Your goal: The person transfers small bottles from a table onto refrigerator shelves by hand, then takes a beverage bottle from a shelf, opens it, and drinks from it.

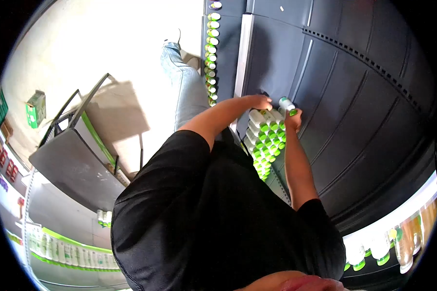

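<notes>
My left hand touches the top end of a block of white bottles with green caps, stacked in rows against the dark shelf unit. Its fingertips rest near a white bottle at the block's corner, and I cannot make out a firm grip. Closed around the green-capped end of a white bottle is my right hand. That bottle is tilted, its pale base pointing away from me, just beside the stacked block.
A dark shelf back panel spans the right. Small green-and-white bottles line a shelf ahead. To the left stand a grey folding table and a green box on the pale floor. Bottles hang into view at lower right.
</notes>
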Tool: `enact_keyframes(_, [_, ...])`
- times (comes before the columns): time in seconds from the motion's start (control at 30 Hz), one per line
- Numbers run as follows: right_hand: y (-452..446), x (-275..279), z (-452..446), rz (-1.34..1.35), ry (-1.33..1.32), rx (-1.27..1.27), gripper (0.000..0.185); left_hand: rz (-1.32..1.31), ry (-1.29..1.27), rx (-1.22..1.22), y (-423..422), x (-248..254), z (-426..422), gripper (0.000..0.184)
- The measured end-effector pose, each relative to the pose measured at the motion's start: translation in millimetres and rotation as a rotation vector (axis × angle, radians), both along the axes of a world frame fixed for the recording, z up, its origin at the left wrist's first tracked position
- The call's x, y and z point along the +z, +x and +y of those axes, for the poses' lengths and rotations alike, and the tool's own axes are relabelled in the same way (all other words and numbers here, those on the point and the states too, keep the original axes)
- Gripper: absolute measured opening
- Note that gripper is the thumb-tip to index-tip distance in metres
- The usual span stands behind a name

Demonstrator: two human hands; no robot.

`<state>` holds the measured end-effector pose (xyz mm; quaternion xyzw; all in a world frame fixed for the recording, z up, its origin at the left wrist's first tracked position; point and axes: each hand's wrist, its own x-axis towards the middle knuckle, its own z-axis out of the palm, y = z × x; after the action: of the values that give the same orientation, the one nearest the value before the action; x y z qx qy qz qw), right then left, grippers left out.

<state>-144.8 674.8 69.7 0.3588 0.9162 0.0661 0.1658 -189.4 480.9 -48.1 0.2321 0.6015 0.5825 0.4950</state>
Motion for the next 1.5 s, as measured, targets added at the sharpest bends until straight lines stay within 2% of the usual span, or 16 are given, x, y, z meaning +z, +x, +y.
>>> enact_keyframes(0.33, [-11, -5, 12, -0.105, 0.076, -0.146, 0.048, -0.002, 0.008, -0.043, -1, -5, -123, 0.044])
enact_keyframes(0.47, [-18, 10, -10, -0.109, 0.149, -0.133, 0.047, -0.271, -0.241, 0.041, -21, 19, -223, 0.037])
enact_keyframes(0.53, [-13, 2, -4, -0.048, 0.219, -0.193, 0.049, 0.133, -0.070, 0.217, 10, -62, -271, 0.036])
enact_keyframes(0.6, [-17, 24, -26, 0.009, 0.245, -0.103, 0.055, -0.166, -0.426, 0.279, -5, -21, -336, 0.035])
enact_keyframes(0.67, [-26, 34, -41, 0.047, 0.267, -0.095, 0.058, 0.039, -0.477, 0.558, 28, -89, -397, 0.033])
enact_keyframes(0.73, [-47, 49, -71, 0.132, 0.082, -0.190, 0.055, -0.293, -0.827, 0.526, 19, -51, -469, 0.039])
enact_keyframes(0.8, [-58, 40, -100, 0.396, -0.088, 0.070, 0.039, -0.046, -1.048, 0.610, 43, -67, -533, 0.041])
enact_keyframes(0.93, [-81, 19, -188, 0.365, -0.557, 0.247, 0.025, -0.354, -1.080, 0.806, 71, -76, -619, 0.042])
enact_keyframes(1.03, [-87, -31, -255, 0.333, -0.686, 0.445, 0.018, -0.327, -0.918, 0.944, 80, -55, -638, 0.037])
enact_keyframes(1.07, [-97, -25, -293, 0.068, -0.721, 0.345, 0.017, -0.333, -0.841, 0.995, 76, -57, -639, 0.035])
enact_keyframes(1.13, [-113, -49, -332, 0.169, -0.856, 0.740, 0.018, -0.323, -0.761, 1.030, 58, -27, -633, 0.033])
enact_keyframes(1.17, [-132, -42, -364, -0.062, -0.755, 0.772, 0.021, -0.322, -0.720, 1.052, 49, -8, -630, 0.032])
enact_keyframes(1.33, [-236, 5, -492, -0.033, -1.050, 0.942, 0.018, -0.113, -0.721, 1.160, 37, 34, -620, 0.030])
enact_keyframes(1.37, [-245, 37, -519, -0.074, -1.153, 0.736, 0.016, -0.125, -0.693, 1.214, 38, 40, -619, 0.031])
enact_keyframes(1.4, [-269, 18, -525, -0.020, -1.073, 0.963, 0.017, -0.140, -0.663, 1.268, 40, 48, -616, 0.031])
enact_keyframes(1.5, [-314, -14, -540, -0.142, -1.121, 1.099, 0.017, -0.184, -0.617, 1.477, 67, 54, -612, 0.033])
